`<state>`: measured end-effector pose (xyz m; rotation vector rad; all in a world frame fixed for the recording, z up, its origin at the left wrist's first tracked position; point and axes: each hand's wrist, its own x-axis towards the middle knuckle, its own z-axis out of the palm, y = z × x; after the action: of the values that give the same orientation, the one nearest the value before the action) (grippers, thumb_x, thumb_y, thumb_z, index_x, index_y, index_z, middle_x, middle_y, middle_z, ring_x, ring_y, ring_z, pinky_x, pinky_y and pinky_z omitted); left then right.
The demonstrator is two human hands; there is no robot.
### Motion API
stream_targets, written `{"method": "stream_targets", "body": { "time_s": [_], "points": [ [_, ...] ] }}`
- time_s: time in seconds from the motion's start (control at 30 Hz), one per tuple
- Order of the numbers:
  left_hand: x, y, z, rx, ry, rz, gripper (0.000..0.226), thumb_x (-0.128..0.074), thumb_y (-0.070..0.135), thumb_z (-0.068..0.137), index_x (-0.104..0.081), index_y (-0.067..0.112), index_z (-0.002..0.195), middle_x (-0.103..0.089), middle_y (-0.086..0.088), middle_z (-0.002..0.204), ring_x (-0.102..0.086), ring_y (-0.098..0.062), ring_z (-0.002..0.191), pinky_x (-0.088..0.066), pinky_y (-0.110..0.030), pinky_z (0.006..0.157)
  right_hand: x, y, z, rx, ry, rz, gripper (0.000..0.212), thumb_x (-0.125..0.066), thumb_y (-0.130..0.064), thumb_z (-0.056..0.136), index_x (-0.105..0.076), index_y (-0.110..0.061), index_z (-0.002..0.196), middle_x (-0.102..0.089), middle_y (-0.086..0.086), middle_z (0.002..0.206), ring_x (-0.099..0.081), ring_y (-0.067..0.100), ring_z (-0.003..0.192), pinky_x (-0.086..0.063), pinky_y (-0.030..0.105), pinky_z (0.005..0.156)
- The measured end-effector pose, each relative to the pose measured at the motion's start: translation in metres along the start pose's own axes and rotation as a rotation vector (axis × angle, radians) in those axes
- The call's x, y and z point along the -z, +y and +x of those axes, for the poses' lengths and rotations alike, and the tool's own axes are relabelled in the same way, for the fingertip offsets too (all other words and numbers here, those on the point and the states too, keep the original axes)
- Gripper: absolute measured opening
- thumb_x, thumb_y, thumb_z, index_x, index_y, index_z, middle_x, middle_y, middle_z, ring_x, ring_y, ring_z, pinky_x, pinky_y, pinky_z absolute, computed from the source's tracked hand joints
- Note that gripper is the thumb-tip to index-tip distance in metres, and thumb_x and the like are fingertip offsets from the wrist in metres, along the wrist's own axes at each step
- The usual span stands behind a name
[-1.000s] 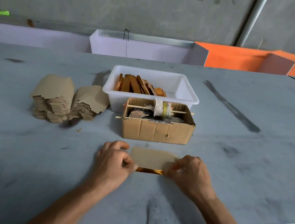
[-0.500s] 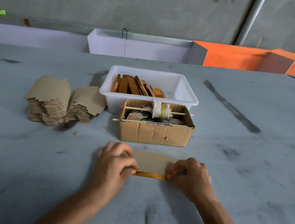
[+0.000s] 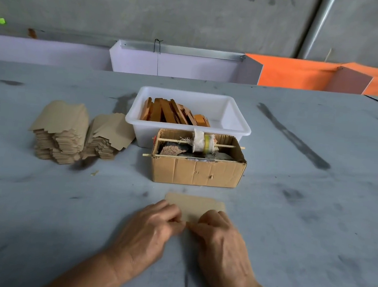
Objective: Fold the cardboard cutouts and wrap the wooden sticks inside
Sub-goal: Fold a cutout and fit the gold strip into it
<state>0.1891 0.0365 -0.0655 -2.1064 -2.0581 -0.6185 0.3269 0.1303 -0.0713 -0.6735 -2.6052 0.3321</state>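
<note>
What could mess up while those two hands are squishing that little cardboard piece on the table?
1. Both hands, left hand and right hand, crowd the near edge of the cardboard cutout. The stick inside is hidden, so it might slide out unnoticed.
2. The far flap is free, so the fold could spring open.
3. The cardboard box sits just beyond, with thin skewers poking out its sides; a reaching hand could knock them.

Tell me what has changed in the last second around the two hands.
Both hands, left and right, slid inward along the cardboard piece until they meet, covering the orange stick edge seen earlier. The tray, box and stacks stayed put.
</note>
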Motion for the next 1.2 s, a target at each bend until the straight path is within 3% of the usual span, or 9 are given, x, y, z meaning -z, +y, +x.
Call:
{"method": "stream_targets", "body": {
  "time_s": [0.07,0.13,0.23,0.33,0.5,0.7,0.93,1.07,1.2],
  "points": [
    [0.002,-0.003,-0.003,0.055,-0.046,-0.049,0.018,-0.059,0.005,0.073,-0.073,0.017,0.074,-0.059,0.006,0.078,-0.058,-0.013,0.075,-0.048,-0.025,0.062,0.002,0.011,-0.005,-0.101,-0.05,0.021,0.02,-0.053,-0.01,0.071,-0.072,-0.016,0.074,-0.06,-0.001,0.08,-0.057,0.023,0.077,-0.049,0.034,0.053],
    [0.002,-0.008,0.0,0.178,-0.063,-0.163,0.023,-0.054,0.004,0.072,-0.074,0.015,0.076,-0.063,0.007,0.081,-0.06,-0.012,0.079,-0.049,-0.026,0.07,0.008,0.019,-0.005,-0.179,-0.029,0.062,0.017,-0.056,-0.013,0.075,-0.072,-0.015,0.073,-0.062,0.0,0.083,-0.059,0.024,0.078,-0.049,0.035,0.057],
    [-0.001,-0.016,0.016,0.367,0.02,-0.248,0.023,-0.056,0.0,0.08,-0.075,0.009,0.09,-0.067,0.001,0.09,-0.063,-0.016,0.084,-0.049,-0.03,0.08,0.015,0.027,0.011,-0.296,0.0,0.07,0.012,-0.061,-0.01,0.077,-0.073,-0.013,0.075,-0.066,0.003,0.082,-0.063,0.028,0.074,-0.05,0.035,0.063],
    [-0.006,-0.019,0.032,0.474,0.089,-0.225,0.019,-0.061,0.01,0.087,-0.071,0.01,0.103,-0.063,-0.001,0.101,-0.061,-0.019,0.093,-0.045,-0.028,0.084,0.015,0.036,0.035,-0.33,0.004,0.056,0.016,-0.058,-0.017,0.085,-0.072,-0.013,0.09,-0.065,0.005,0.098,-0.062,0.025,0.087,-0.05,0.035,0.074],
    [-0.01,-0.023,0.05,0.551,-0.077,-0.097,0.033,-0.06,0.029,0.089,-0.06,0.017,0.12,-0.053,-0.002,0.111,-0.054,-0.02,0.106,-0.04,-0.028,0.086,0.011,0.052,0.06,-0.344,-0.214,-0.021,0.027,-0.059,-0.022,0.089,-0.063,-0.017,0.115,-0.055,0.004,0.119,-0.052,0.025,0.108,-0.047,0.035,0.091],
    [-0.003,-0.023,0.058,0.607,-0.177,-0.077,0.025,-0.064,0.031,0.086,-0.058,0.017,0.105,-0.056,0.0,0.107,-0.054,-0.019,0.101,-0.038,-0.026,0.076,0.014,0.055,0.069,-0.319,-0.355,0.024,0.022,-0.06,-0.016,0.088,-0.066,-0.019,0.109,-0.064,0.005,0.115,-0.054,0.023,0.11,-0.047,0.037,0.095],
    [0.002,-0.021,0.056,0.601,-0.19,-0.085,0.017,-0.067,0.03,0.084,-0.056,0.018,0.087,-0.049,0.001,0.1,-0.052,-0.017,0.095,-0.035,-0.024,0.073,0.013,0.054,0.065,-0.242,-0.307,0.009,0.024,-0.056,-0.008,0.089,-0.067,-0.018,0.108,-0.059,0.003,0.114,-0.054,0.022,0.106,-0.049,0.034,0.091],
    [0.001,-0.022,0.056,0.624,-0.201,-0.122,0.018,-0.068,0.028,0.083,-0.053,0.02,0.089,-0.055,0.002,0.1,-0.053,-0.018,0.093,-0.039,-0.026,0.073,0.013,0.053,0.064,-0.212,-0.273,0.046,0.029,-0.059,-0.005,0.086,-0.062,-0.017,0.113,-0.059,0.002,0.118,-0.056,0.021,0.107,-0.048,0.034,0.091],
    [0.002,-0.028,0.059,0.671,-0.233,-0.245,0.024,-0.076,0.023,0.075,-0.062,0.022,0.094,-0.055,0.007,0.087,-0.054,-0.012,0.084,-0.043,-0.023,0.07,0.008,0.048,0.067,-0.132,-0.252,0.053,0.033,-0.06,-0.008,0.088,-0.063,-0.021,0.118,-0.062,-0.002,0.119,-0.052,0.019,0.109,-0.046,0.031,0.092]
  ]
}}
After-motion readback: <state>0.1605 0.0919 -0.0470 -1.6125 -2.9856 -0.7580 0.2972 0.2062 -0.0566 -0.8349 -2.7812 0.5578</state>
